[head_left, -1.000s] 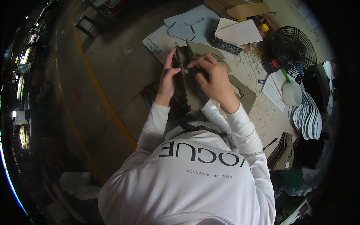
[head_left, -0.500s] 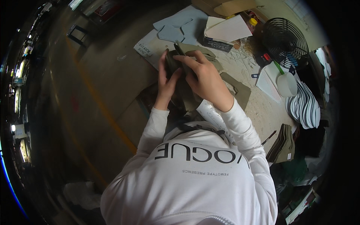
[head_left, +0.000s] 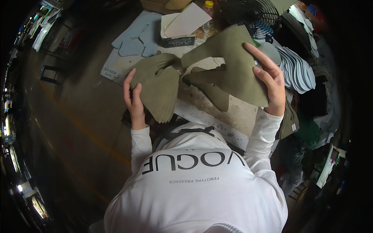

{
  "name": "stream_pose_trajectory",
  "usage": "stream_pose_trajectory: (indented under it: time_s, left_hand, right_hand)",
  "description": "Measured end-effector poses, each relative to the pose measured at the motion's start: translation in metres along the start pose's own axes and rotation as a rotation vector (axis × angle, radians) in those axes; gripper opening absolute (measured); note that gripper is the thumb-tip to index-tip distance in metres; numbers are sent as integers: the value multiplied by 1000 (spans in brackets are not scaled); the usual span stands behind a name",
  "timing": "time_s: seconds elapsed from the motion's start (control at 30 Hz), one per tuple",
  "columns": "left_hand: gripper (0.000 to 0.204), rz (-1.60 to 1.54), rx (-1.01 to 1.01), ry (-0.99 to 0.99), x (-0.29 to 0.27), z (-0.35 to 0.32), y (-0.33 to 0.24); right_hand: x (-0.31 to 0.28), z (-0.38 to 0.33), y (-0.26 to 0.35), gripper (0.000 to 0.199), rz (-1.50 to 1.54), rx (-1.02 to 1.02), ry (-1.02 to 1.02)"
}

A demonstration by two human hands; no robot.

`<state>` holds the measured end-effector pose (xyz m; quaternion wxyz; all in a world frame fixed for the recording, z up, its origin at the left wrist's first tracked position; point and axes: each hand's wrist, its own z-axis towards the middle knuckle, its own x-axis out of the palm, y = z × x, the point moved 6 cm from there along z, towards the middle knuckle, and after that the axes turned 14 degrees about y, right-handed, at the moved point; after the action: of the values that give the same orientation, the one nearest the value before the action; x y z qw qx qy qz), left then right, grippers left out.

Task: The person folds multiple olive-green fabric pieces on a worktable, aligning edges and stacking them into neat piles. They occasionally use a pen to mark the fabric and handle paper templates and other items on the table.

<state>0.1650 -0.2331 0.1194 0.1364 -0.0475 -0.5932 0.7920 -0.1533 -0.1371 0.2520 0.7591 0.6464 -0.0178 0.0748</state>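
Observation:
A fanned stack of olive-green cut pieces (head_left: 157,87), which look like shoe-upper parts, hangs over the table's near left edge. My left hand (head_left: 135,101) grips it by its left side, with thumb and fingers along the edge. To the right, a single broad olive-green piece (head_left: 241,64) is raised at a tilt. My right hand (head_left: 272,83) pinches its right edge, index finger stretched along it. The piece's narrow left end meets or overlaps the stack; whether they are joined I cannot tell. More olive pieces (head_left: 213,93) lie on the table between my hands.
The worn pale table (head_left: 237,120) carries blue-grey cut pieces (head_left: 132,46), an open box with white sheets (head_left: 186,23) and a yellow-capped bottle (head_left: 208,5). A black fan (head_left: 250,11) stands behind. Rightward are stacked pale pieces (head_left: 297,70) and another olive stack (head_left: 289,122).
My hands have moved apart from their close hold on the olive bundle. The stack is now fanned at left, and one piece is spread out in my right hand. The view has shifted rightward.

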Motion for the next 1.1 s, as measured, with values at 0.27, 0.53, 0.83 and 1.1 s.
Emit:
stream_pose_trajectory:
  time_s: [0.27,0.53,0.83,1.1]
  left_hand:
    - [42,-7,-22,-48,0,-1,2]
    - [44,-50,-61,-41,2,-2,1]
    - [45,-32,-76,-49,1,-2,3]
    - [45,15,10,-23,2,-3,-1]
  right_hand:
    - [-23,-45,-50,43,-64,156,-129]
    - [-31,-59,-159,47,-23,47,-327]
    - [-67,-82,-249,62,-790,337,-547]
    - [-36,-29,-254,80,-1086,496,-628]
